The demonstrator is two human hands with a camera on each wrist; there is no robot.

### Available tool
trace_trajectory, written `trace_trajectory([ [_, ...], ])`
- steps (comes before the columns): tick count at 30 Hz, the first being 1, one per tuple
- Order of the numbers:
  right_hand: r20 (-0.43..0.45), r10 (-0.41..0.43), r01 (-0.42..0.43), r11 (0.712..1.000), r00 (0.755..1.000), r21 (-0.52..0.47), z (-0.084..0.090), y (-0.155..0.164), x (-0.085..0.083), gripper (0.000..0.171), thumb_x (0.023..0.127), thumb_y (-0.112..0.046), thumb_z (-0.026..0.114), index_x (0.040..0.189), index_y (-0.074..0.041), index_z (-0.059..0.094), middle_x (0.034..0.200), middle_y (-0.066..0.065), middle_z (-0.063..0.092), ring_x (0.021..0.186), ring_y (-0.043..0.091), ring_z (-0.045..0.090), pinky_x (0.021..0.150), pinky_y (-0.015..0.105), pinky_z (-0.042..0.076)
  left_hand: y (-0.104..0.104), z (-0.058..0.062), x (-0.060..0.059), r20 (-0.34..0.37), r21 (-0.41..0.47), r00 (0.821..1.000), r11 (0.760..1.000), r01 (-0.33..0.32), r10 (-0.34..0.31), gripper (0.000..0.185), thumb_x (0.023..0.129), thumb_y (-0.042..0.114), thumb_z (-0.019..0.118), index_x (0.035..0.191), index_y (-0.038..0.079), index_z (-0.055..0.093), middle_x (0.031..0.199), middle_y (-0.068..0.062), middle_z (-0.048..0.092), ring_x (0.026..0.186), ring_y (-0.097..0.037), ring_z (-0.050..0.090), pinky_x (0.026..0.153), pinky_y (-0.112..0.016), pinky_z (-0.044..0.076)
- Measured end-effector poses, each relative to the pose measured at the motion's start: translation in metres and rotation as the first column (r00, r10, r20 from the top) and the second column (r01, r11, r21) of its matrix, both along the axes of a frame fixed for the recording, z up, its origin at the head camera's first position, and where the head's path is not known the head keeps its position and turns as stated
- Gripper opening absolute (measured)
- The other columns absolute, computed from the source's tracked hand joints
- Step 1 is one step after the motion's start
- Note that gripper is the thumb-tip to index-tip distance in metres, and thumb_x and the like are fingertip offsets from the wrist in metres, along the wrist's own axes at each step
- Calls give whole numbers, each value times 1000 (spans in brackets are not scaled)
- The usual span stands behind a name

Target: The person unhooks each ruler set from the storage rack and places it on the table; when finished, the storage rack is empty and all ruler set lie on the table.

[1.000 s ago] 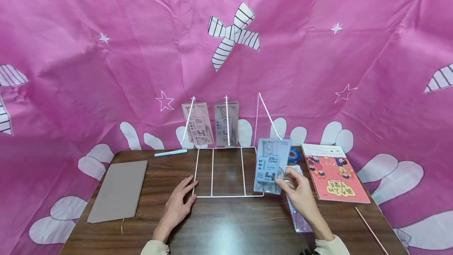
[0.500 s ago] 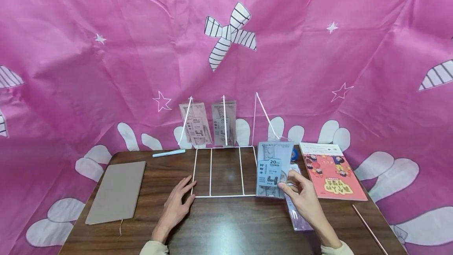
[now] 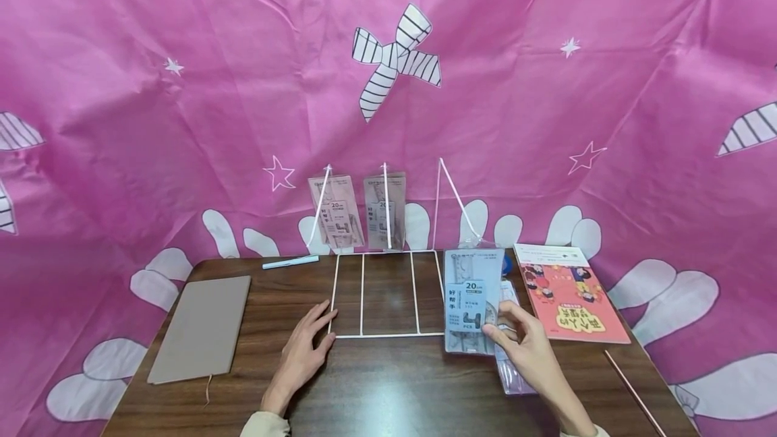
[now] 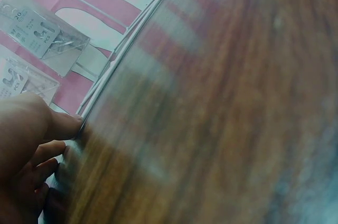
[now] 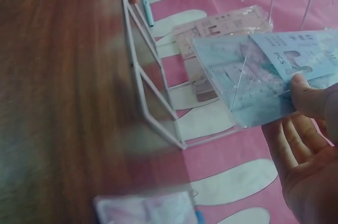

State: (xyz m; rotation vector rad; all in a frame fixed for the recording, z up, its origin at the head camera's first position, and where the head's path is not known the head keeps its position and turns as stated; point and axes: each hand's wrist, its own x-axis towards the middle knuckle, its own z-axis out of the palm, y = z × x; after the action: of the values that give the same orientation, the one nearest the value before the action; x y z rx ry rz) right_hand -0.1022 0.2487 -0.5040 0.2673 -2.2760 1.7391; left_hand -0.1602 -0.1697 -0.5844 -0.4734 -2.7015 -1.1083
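My right hand (image 3: 522,342) pinches a blue ruler set in a clear packet (image 3: 473,302) by its right edge, thumb in front. The packet is upright, its top at the tip of the right hook (image 3: 459,197) of a white wire rack (image 3: 388,336); whether they touch, I cannot tell. A pink ruler set (image 3: 336,214) hangs on the left hook and a grey one (image 3: 385,214) on the middle hook. My left hand (image 3: 303,349) rests at the rack's front left corner, fingers extended. In the left wrist view its thumb (image 4: 66,125) touches the wire.
A purple packet (image 3: 512,363) lies partly behind my right hand, near a blue tape roll (image 3: 507,264). Farther right are a red book (image 3: 573,295) and a thin copper-coloured rod (image 3: 634,393). A grey notebook (image 3: 200,329) and a light blue pen (image 3: 290,262) lie left.
My right hand has drawn the blue ruler set down and toward me, slightly right, from the right hook's tip. The left hand has stayed at the rack's corner.
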Motion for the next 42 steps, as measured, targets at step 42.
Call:
trace_trajectory([
  [42, 122, -348, 203, 758, 929, 620, -37, 14, 12, 32, 88, -18, 86, 112, -2, 72, 74, -7, 60, 60, 4, 49, 57, 24, 39, 0, -1, -1, 1, -5, 1000, 1000, 4, -4, 45, 95, 7, 74, 139, 7, 68, 156, -13, 53, 147, -41, 43, 111, -65, 40],
])
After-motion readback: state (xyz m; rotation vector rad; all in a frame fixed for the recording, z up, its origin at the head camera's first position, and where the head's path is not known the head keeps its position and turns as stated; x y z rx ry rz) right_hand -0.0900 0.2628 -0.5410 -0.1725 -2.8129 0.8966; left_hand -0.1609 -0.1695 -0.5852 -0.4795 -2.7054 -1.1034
